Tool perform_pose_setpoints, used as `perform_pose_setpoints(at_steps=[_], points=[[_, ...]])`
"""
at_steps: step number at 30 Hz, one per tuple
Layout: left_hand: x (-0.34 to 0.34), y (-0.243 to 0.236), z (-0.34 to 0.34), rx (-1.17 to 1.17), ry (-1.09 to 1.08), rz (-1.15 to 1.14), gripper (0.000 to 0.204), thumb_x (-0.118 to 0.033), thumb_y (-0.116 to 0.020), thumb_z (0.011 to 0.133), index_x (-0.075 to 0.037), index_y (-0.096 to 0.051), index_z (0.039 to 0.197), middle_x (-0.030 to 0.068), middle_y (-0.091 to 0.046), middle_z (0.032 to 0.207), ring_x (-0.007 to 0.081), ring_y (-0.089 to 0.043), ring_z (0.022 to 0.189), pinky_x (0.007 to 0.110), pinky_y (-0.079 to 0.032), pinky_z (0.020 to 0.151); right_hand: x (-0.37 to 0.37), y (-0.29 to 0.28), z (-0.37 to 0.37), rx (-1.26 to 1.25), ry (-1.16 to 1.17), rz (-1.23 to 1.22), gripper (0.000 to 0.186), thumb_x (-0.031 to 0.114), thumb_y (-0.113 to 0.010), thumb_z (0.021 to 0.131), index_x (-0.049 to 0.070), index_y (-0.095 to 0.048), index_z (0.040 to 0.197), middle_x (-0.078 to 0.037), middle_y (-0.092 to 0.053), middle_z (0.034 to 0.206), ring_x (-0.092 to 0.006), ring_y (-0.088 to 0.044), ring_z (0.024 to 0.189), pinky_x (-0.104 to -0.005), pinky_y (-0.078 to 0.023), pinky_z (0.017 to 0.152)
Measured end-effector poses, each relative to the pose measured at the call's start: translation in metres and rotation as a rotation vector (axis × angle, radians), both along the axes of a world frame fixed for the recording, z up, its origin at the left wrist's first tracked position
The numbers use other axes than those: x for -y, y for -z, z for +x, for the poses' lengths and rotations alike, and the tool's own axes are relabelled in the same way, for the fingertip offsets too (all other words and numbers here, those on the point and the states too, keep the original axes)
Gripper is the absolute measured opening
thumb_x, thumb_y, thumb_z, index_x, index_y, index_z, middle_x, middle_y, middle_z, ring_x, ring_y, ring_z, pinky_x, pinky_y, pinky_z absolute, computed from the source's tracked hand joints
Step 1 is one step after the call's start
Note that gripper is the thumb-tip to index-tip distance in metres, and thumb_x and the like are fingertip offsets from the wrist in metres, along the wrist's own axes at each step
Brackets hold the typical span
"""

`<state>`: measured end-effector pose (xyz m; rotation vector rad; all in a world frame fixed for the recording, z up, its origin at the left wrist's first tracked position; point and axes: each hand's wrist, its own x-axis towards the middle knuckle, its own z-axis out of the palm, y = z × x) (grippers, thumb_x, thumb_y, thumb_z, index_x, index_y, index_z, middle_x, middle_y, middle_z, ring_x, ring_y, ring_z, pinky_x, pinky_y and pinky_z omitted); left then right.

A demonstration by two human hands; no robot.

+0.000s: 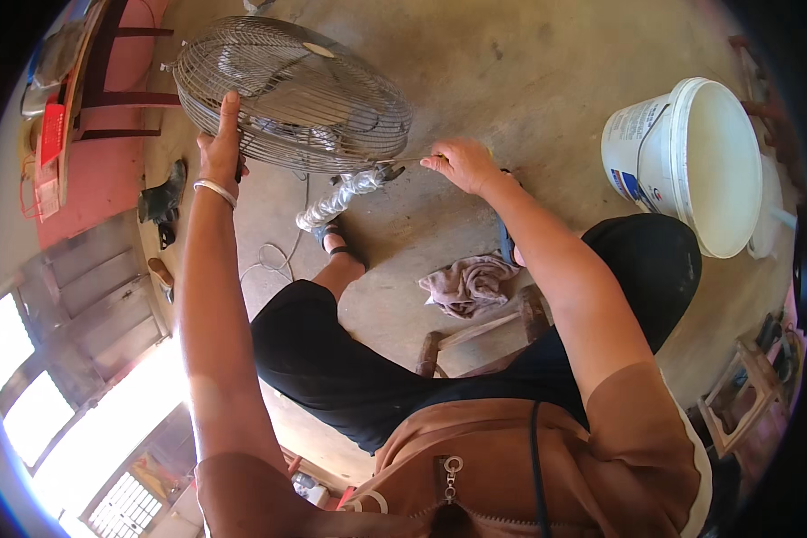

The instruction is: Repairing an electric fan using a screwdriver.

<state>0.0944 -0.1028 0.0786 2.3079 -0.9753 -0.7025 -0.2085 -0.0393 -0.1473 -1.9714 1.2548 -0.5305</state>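
While lengthwise upper-left to lower-right, fan cage (294, 100) in tight left grip (219, 154), rod (410, 160) leftward in tight right grip (464, 165).

The fingers of the left hand (221, 159) at the round grey wire fan cage (291, 99) are mostly hidden, the tip of the thin straight rod (411, 160) cannot be made out, and the brown wooden stool (480, 332) is partly covered.

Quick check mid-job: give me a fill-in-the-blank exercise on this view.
1. The wire fan cage is gripped by the person's ____.
2. A thin rod extends from the person's ____.
3. The bucket is coloured ____.
4. The crumpled cloth lies on the ____.

Missing words: left hand; right hand; white; floor.
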Motion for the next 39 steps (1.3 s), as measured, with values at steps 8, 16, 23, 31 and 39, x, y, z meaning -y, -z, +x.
perform_pose_setpoints(at_steps=[8,16,23,31,39], points=[[-0.012,0.000,-0.008,-0.054,0.033,0.067,0.131,-0.082,-0.067,0.058,0.017,-0.020,0.129,0.0124,-0.056,0.083,0.0141,-0.053,0.054,0.025,-0.039,0.038,0.013,-0.038,0.041,-0.082,-0.147,-0.161,0.047,0.055,-0.055,0.087,0.010,-0.066,0.079,-0.010,-0.067,0.075,-0.0314,-0.065,0.078,-0.0439,-0.049,0.072],[-0.015,0.004,-0.016,-0.039,0.002,0.062,0.133,-0.080,-0.068,0.059,0.015,-0.014,0.135,0.0165,-0.058,0.094,0.0178,-0.058,0.064,0.026,-0.040,0.039,0.020,-0.049,0.010,-0.321,-0.215,-0.210,0.054,0.058,-0.051,0.089,0.006,-0.062,0.081,-0.013,-0.067,0.073,-0.0337,-0.066,0.074,-0.0454,-0.050,0.070],[-0.012,0.007,-0.020,-0.030,-0.001,0.031,0.132,-0.080,-0.068,0.060,0.011,-0.014,0.139,0.0195,-0.057,0.103,0.0201,-0.060,0.070,0.026,-0.041,0.040,0.016,-0.035,0.011,-0.322,-0.255,-0.124,0.055,0.059,-0.046,0.091,0.006,-0.062,0.085,-0.013,-0.068,0.075,-0.0338,-0.066,0.073,-0.0447,-0.051,0.069],[-0.016,0.007,-0.022,-0.051,0.000,0.028,0.133,-0.079,-0.069,0.060,0.010,-0.013,0.140,0.0253,-0.052,0.121,0.0285,-0.063,0.089,0.031,-0.050,0.048,0.022,-0.060,0.009,-0.379,-0.271,-0.213,0.055,0.059,-0.048,0.090,0.007,-0.062,0.082,-0.012,-0.067,0.072,-0.0319,-0.066,0.070,-0.0433,-0.051,0.063],[-0.017,0.008,-0.026,-0.079,-0.048,0.003,0.133,-0.075,-0.073,0.060,0.011,-0.010,0.140,0.0274,-0.049,0.127,0.0341,-0.057,0.111,0.039,-0.055,0.058,-0.027,-0.048,0.013,-0.195,-0.107,-0.086,0.053,0.057,-0.050,0.090,0.006,-0.062,0.081,-0.014,-0.065,0.068,-0.0343,-0.064,0.063,-0.0449,-0.048,0.058]])
